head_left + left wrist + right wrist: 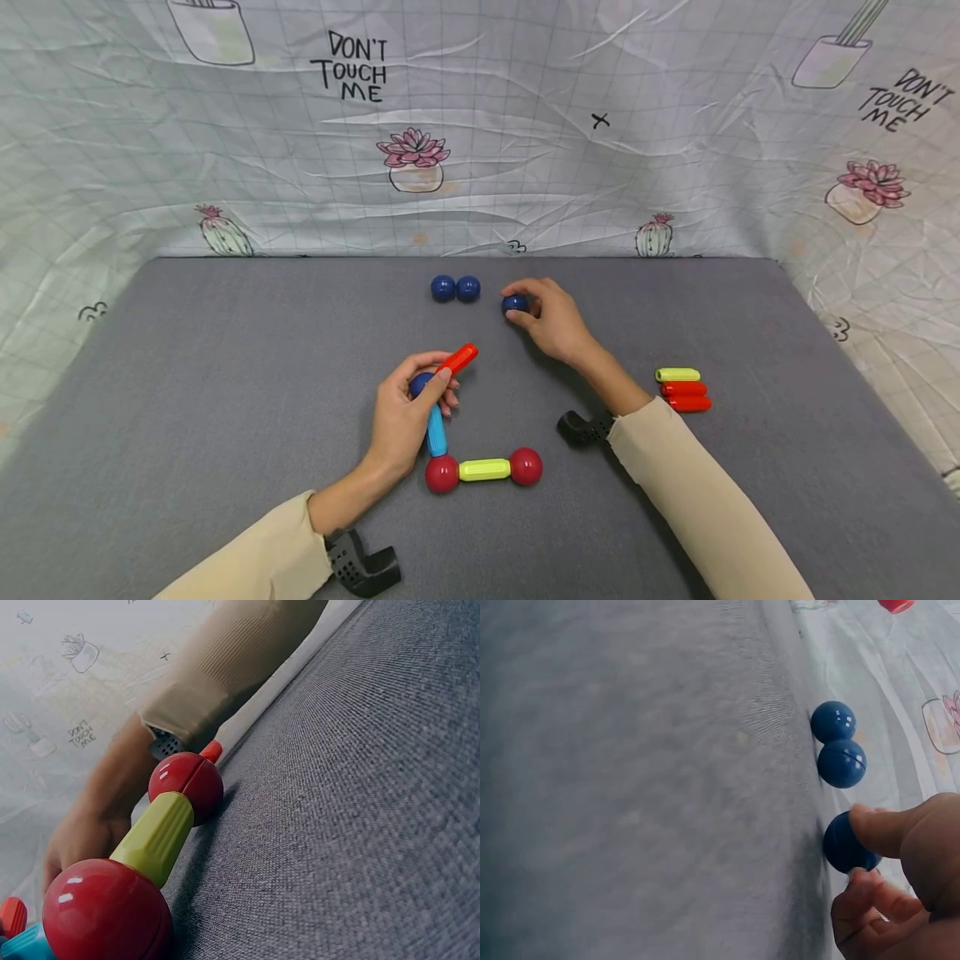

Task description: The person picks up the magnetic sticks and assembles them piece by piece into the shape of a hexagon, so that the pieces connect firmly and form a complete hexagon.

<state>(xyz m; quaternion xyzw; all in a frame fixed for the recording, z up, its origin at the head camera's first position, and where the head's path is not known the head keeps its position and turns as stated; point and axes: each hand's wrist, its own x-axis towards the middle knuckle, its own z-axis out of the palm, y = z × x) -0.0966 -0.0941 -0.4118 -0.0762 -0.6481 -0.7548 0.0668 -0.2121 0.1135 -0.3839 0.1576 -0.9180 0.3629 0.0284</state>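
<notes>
My left hand (pixel 401 412) grips a dark blue ball (pixel 420 384) with a red rod (pixel 461 357) angled up from it under the thumb. From that ball a light blue rod (pixel 437 433) runs to a red ball (pixel 442 474). A yellow-green rod (pixel 484 469) links this red ball to a second red ball (pixel 526 467), forming an L-shaped chain. Farther back, my right hand (pixel 557 323) pinches another dark blue ball (pixel 513 305) between thumb and fingers; in the right wrist view the ball (pixel 846 846) appears close to the tabletop.
Two dark blue balls (pixel 456 288) sit side by side near the table's back edge. At the right lie a yellow-green rod (pixel 678 374) and two red rods (pixel 686 396). A printed cloth (pixel 517 167) hangs behind the grey table (pixel 225 400).
</notes>
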